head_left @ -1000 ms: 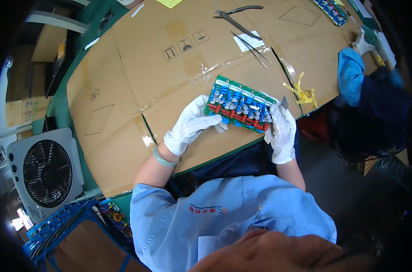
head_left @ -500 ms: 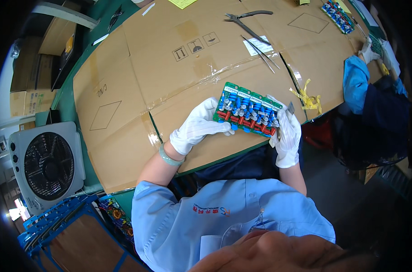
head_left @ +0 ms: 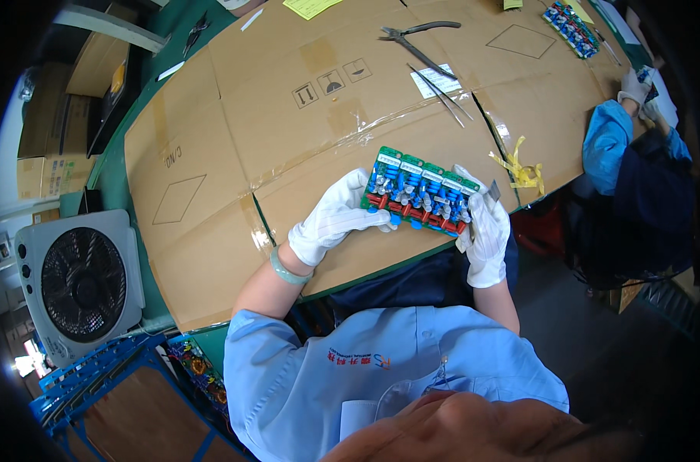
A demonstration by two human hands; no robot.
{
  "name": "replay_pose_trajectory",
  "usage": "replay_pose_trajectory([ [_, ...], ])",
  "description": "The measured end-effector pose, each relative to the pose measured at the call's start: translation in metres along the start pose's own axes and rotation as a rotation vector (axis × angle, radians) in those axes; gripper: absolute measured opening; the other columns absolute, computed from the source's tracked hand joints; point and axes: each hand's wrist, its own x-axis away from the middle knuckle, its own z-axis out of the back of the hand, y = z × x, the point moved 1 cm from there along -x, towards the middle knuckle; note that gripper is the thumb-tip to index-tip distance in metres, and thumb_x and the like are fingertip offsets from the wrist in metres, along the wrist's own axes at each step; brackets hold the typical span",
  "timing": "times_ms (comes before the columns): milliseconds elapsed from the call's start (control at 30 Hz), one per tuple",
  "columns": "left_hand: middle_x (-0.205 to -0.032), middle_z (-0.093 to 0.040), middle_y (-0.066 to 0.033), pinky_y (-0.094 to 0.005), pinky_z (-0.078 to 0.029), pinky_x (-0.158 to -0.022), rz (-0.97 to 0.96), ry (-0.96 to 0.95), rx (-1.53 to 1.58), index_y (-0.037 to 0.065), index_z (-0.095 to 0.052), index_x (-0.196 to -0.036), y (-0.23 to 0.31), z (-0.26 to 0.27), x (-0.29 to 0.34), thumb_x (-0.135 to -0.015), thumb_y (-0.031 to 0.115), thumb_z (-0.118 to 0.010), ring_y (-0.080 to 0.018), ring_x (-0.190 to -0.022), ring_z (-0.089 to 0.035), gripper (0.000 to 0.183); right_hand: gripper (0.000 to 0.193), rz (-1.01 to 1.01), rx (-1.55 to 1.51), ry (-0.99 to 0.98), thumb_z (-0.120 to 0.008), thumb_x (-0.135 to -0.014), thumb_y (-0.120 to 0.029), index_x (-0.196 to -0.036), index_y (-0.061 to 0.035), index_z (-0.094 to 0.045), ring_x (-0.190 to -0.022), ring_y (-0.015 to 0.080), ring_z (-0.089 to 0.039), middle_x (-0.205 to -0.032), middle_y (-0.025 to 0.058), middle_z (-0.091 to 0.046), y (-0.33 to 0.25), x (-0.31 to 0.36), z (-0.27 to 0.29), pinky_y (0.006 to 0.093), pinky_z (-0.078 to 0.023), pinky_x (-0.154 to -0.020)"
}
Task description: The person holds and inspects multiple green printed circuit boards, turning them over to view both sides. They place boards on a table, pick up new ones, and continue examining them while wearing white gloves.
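A green circuit board point(head_left: 421, 192) crowded with blue, red and clear parts and white connectors is held up over the near edge of the cardboard-covered table. My left hand point(head_left: 338, 218), in a white glove, grips its left end, thumb along the near edge. The right end sits in my right hand point(head_left: 486, 237), gloved too, with its fingers curled round it. A small flat grey metal piece point(head_left: 495, 189) sticks out from the right hand's fingers; its kind and its lower part are hidden.
Beyond the board lie tweezers point(head_left: 441, 95) and cutting pliers point(head_left: 421, 46) over a white paper slip. Yellow tape scraps point(head_left: 522, 167) sit to the right. A co-worker's gloved hands point(head_left: 637, 94) are at the far right, near another circuit board point(head_left: 572, 31). A box fan point(head_left: 84, 277) stands left.
The board has tilted slightly, its far edge coming a little nearer to me, while both hands keep their grip. The co-worker's hands have shifted at the far right.
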Motion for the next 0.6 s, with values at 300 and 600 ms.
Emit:
replay_pose_trajectory([
  [300,-0.108,-0.064,-0.0157,-0.036,-0.057,-0.078,-0.011,0.031,0.032,0.005,-0.05,-0.102,-0.002,-0.003,0.002,-0.081,-0.012,-0.065,-0.0227,-0.089,-0.067,0.031,0.043,-0.006,0.068,0.029,-0.056,-0.097,-0.017,-0.13,0.0091,-0.05,-0.054,-0.0012,-0.043,-0.095,0.0046,-0.063,-0.001,-0.002,-0.001,0.0141,-0.03,-0.043],
  [600,-0.103,-0.066,-0.0137,-0.0351,-0.057,-0.078,0.004,0.006,0.011,0.006,-0.051,-0.104,0.0,-0.001,0.003,-0.081,-0.01,-0.066,-0.0215,-0.087,-0.067,0.031,0.042,0.048,0.017,0.049,-0.055,-0.098,-0.017,-0.13,0.0097,-0.048,-0.065,-0.0002,-0.051,-0.115,0.0112,-0.064,0.003,-0.002,-0.006,0.0142,-0.04,-0.053],
])
